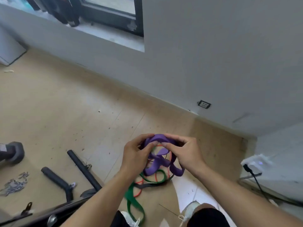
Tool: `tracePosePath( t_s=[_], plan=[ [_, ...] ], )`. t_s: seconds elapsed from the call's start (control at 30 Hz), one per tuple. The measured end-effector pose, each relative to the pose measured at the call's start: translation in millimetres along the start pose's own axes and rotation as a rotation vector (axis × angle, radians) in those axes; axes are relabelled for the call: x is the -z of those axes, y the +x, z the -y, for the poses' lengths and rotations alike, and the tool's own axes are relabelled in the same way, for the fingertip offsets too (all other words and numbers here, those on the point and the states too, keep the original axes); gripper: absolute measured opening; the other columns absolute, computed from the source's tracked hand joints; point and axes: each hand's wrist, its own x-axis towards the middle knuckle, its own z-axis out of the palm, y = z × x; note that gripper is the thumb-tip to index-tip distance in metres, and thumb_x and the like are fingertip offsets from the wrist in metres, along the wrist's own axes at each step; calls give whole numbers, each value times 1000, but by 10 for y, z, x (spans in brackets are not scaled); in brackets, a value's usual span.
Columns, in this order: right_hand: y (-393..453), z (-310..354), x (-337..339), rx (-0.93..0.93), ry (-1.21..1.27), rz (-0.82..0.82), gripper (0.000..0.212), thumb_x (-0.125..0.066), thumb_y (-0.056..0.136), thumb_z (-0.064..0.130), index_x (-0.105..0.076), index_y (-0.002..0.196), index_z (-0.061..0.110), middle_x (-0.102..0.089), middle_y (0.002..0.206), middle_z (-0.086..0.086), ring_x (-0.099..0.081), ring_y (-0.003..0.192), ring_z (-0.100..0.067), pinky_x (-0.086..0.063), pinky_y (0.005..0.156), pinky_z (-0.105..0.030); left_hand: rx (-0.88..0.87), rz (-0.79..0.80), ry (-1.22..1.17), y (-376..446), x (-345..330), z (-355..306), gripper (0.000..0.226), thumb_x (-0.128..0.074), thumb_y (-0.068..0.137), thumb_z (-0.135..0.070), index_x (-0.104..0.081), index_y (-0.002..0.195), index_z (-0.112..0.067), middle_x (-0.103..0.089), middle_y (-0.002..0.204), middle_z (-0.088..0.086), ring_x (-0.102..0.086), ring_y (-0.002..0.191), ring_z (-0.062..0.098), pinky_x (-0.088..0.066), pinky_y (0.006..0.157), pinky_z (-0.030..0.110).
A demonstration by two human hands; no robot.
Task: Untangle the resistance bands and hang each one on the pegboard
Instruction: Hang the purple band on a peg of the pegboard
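A wide, flat purple band (pixel 161 159) of matte rubbery material sits in a tangle held above the floor, in the near middle of the scene, its loops folded over one another. Thinner bands thread through the same knot: a green band (pixel 133 200) that trails down in a flat ribbon to the floor near the person's shoes, a slim red-orange band (pixel 138 193), and a dark band (pixel 147 185) lying across the lower loops.

The left hand (pixel 134 157) has its fingers curled over the left side of the purple band's top fold, thumb pressed against it. The right hand (pixel 184 152) pinches the right side of the same fold, fingers bent tightly around it; both grips are closed on the band, close together, almost touching.

The floor (pixel 65 112) is smooth beige tile with scattered specks. To the near left lie two black foam-covered bars (pixel 82 168) with metal clips, and a heap of steel chain (pixel 14 183). A grey wall (pixel 213 54) runs along the far side, carrying a socket (pixel 204 104) low down. A white box (pixel 255 163) with a black cable stands on the right.
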Motion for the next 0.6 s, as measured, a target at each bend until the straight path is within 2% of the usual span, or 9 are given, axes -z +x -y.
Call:
tracePosePath(
  t_s=[0.13, 0.2, 0.27, 0.33, 0.47, 0.6],
  plan=[
    [-596, 1358, 558, -20, 38, -69, 31, -89, 78, 15, -82, 107, 25, -81, 101, 14, -75, 99, -3, -57, 93, -26, -12, 69, -19, -464, 28, -1485, 25, -80, 84, -10, -77, 102, -27, -79, 93, -8, -75, 89, 15, -60, 75, 26],
    [-813, 1931, 799, -3, 48, -103, 31, -88, 79, 14, -82, 107, 26, -80, 101, 15, -75, 100, -2, -57, 93, -25, -35, 96, -24, -603, 17, -2063, 25, -81, 83, -11, -78, 101, -29, -79, 90, -9, -75, 87, 18, -61, 79, 35],
    [-953, 2382, 1037, 26, 58, -136, 30, -88, 79, 15, -81, 105, 29, -80, 99, 17, -74, 97, 1, -57, 91, -20, -78, 137, -38, -670, -17, -2557, 27, -82, 82, -11, -79, 97, -33, -80, 89, -10, -75, 87, 17, -60, 81, 34],
    [-1070, 2711, 1237, 37, 90, -177, 29, -88, 80, 17, -81, 104, 30, -80, 98, 19, -74, 95, 2, -56, 87, -16, -124, 169, -18, -694, -104, -2934, 28, -83, 81, -11, -78, 94, -36, -80, 88, -13, -76, 87, 10, -58, 81, 26],
    [-1162, 3155, 1567, 80, 132, -323, 28, -89, 78, 15, -82, 103, 27, -81, 98, 12, -76, 96, -7, -58, 93, -30, -236, 279, 7, -650, -309, -3522, 25, -82, 82, -17, -78, 95, -37, -79, 88, -19, -74, 87, -1, -54, 79, 17],
    [-1130, 3381, 1889, 137, 171, -445, 26, -87, 79, 10, -81, 97, 28, -82, 92, 11, -77, 89, -7, -58, 82, -22, -330, 349, 25, -525, -623, -3910, 22, -80, 85, -18, -77, 98, -35, -78, 86, -19, -72, 81, -2, -53, 74, 15]
  ],
)
